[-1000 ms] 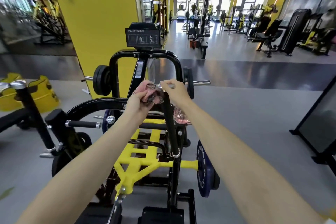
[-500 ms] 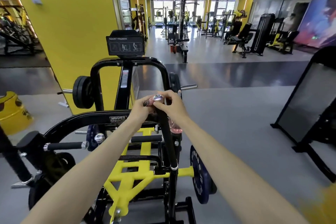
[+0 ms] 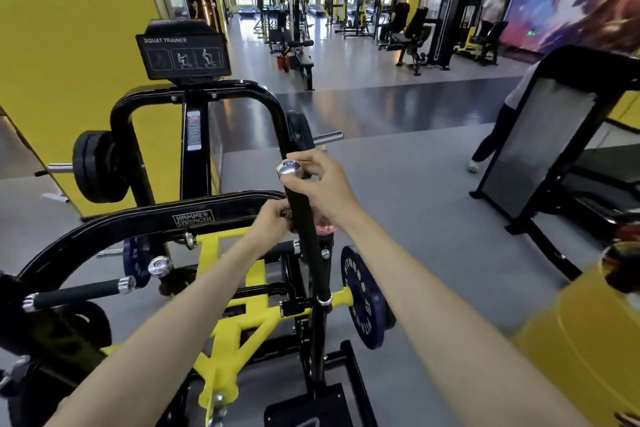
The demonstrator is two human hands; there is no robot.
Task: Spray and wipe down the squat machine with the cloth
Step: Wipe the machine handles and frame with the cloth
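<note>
The squat machine (image 3: 194,218) is black with a yellow lower frame, and an upright black handle (image 3: 306,243) with a chrome cap rises in the middle. My left hand (image 3: 272,224) is closed around that handle below the cap, pressing a pink patterned cloth (image 3: 286,214) against it; only a scrap of cloth shows. My right hand (image 3: 323,184) is at the handle's top, fingers by the cap, and holds a pink translucent spray bottle (image 3: 325,230) that pokes out under the palm, mostly hidden.
A blue weight plate (image 3: 362,302) hangs on the machine's right peg and black plates (image 3: 97,166) on the upper left peg. A yellow pillar (image 3: 69,45) stands behind. On the right are a black-framed panel (image 3: 547,146), a walking person (image 3: 498,135) and a blurred yellow object (image 3: 588,340).
My left hand has slid the cloth down the upright handle from its top, uncovering the chrome cap. My right hand stays at the top. My view has swung to the right.
</note>
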